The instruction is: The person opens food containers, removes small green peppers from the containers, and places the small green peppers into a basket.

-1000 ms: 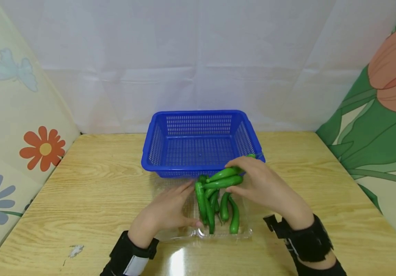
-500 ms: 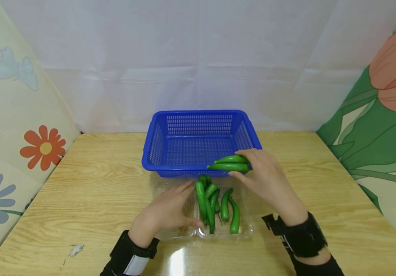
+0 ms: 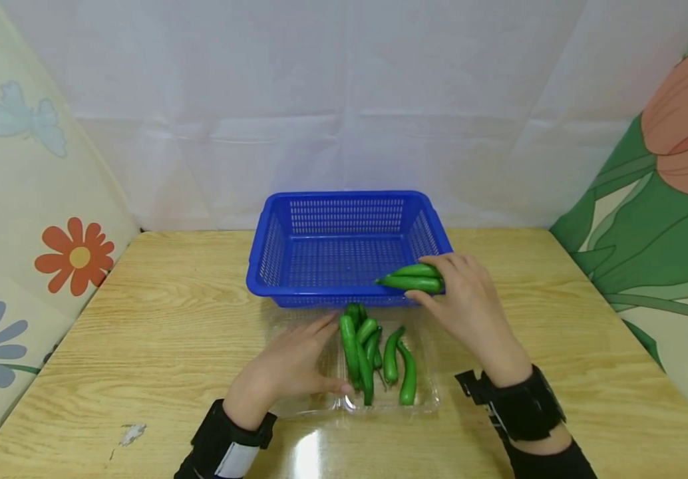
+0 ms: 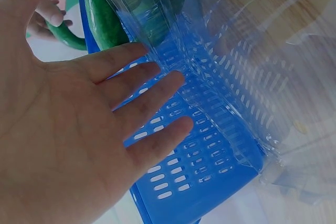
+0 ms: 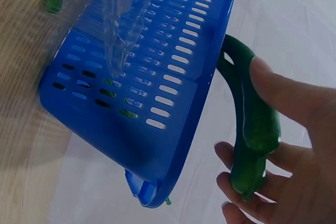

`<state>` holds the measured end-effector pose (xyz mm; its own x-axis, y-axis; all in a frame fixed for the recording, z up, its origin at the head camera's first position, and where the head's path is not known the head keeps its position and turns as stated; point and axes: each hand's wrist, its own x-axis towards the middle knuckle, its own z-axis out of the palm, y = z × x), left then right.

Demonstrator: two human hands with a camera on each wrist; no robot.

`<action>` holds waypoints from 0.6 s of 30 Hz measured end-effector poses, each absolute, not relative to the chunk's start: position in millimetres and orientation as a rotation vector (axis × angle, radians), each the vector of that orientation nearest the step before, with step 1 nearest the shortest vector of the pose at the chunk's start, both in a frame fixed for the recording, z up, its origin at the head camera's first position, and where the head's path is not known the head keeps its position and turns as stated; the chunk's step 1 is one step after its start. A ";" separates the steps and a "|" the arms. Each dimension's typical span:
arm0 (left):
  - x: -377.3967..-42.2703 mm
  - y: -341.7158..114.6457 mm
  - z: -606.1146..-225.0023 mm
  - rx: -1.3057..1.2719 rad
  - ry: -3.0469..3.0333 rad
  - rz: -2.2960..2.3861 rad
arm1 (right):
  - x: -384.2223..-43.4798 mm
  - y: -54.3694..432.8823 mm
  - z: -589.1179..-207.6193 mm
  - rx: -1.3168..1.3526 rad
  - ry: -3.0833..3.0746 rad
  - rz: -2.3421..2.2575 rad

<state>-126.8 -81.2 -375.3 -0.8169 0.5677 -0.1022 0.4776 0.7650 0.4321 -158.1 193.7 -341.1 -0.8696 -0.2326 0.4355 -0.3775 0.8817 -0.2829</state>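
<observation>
- A creased white cloth (image 3: 344,100) rises along the bench's back edge; two printed floral panels, the left (image 3: 14,193) and the right (image 3: 679,233), bound its sides.
- The pale wood-grain bench (image 3: 182,286) offers wide stretches of bare wood to the left and right; the strip behind the basket is narrow.
- One rectangular blue slotted plastic basket (image 3: 350,292) stands upright near the cloth, its mouth open upward. The right wrist view shows bits of green through its slots; I cannot tell what they belong to.
- One hinged clear plastic container (image 3: 435,392) lies opened, two halves side by side, just before the basket. Its right half holds peppers.
- Two bare hands: the right hand (image 3: 466,296) grips two peppers between thumb and fingers above the basket's near right corner. The left hand (image 3: 284,369) lies over the container's left half, its fingers straight and spread; I cannot tell how firmly they touch the plastic.
- Two black wrist bands, left (image 3: 233,432) and right (image 3: 526,412).
- Two held glossy green peppers (image 3: 412,284) lie side by side, tips pointing left.
- In the container, two curved green peppers (image 3: 408,376) sit rightward, beside an overlapping cluster of slender green peppers (image 3: 350,352), at least five.
- One chipped whitish patch (image 3: 132,435) marks the bench, near left.
</observation>
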 end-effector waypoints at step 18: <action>-127.6 -81.0 -375.6 0.806 2.733 0.558 | -162.2 197.6 -347.8 0.331 -2.662 0.457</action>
